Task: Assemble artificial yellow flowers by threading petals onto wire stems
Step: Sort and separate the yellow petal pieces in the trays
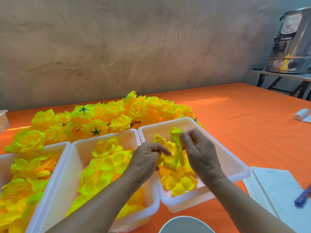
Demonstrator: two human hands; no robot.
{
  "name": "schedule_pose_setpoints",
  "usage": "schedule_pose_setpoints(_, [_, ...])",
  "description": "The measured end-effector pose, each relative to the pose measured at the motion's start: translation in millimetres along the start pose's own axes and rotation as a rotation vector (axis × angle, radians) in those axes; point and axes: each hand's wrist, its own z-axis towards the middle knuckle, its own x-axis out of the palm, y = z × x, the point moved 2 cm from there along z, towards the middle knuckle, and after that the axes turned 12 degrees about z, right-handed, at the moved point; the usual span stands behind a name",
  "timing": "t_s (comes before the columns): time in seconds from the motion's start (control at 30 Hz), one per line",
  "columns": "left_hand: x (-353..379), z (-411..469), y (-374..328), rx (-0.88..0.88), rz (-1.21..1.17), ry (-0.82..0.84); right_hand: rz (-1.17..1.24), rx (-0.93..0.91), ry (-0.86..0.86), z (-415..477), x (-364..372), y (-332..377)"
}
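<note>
Both hands work over the right white bin [235, 158], which holds loose yellow petals [180, 184]. My left hand [144, 162] pinches a cluster of yellow petal layers [170, 161] from the left. My right hand [200, 152] pinches the upper petals of the same cluster [175, 134] from the right. No wire stem shows; the fingers hide the cluster's centre. The middle bin [79, 165] and the left bin [10, 157] each hold several yellow petal pieces. A heap of finished yellow flowers [107, 115] with green star-shaped backs lies behind the bins.
An orange cloth [235, 118] covers the table. White papers [276, 190] and a blue pen [303, 197] lie at the right front. A white bowl rim [185, 221] sits at the bottom edge. A white roll [301, 115] lies far right; a steel drum [292, 42] stands beyond.
</note>
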Motion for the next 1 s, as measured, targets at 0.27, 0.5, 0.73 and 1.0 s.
schedule_pose_setpoints(0.27, [5.4, -20.0, -6.0, 0.061, -0.025, 0.043, -0.129, -0.134, 0.150, -14.4, 5.8, 14.5])
schedule_pose_setpoints(0.5, [4.8, -21.8, 3.0, 0.113, 0.231, -0.014, -0.174, -0.093, 0.157, -12.4, 4.0, 13.2])
schedule_pose_setpoints(0.73, [4.1, -19.5, 14.9, 0.011, -0.043, -0.114, -0.124, 0.060, 0.514, -13.7, -3.4, 0.0])
schedule_pose_setpoints(1.0, [7.7, -20.8, 16.5, 0.065, 0.102, -0.185, 0.093, 0.160, 0.502, -9.9, -5.8, -2.6])
